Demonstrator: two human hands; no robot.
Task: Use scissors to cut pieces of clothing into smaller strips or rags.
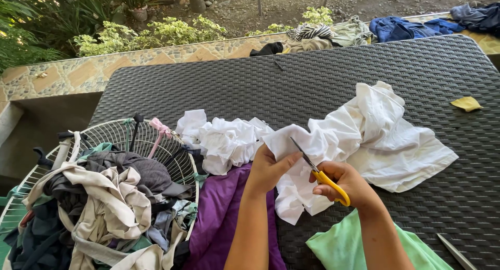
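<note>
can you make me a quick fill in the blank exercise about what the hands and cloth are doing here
1. The right hand holds scissors with ____ handles.
2. The left hand grips the ____ cloth being cut.
3. The wire basket of clothes stands on the person's ____ side.
4. Under the left forearm lies a ____ garment.

Missing words: yellow; white; left; purple

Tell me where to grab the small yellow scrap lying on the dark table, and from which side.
Take the yellow scrap by its raised, folded upper edge, coming straight down from above or from the near right side. It lies alone on the dark table, clear of the white cloth, so nothing blocks a pinch. It looks thin and limp, so a fingertip pinch on the crease probably works better than sliding under it.
</note>
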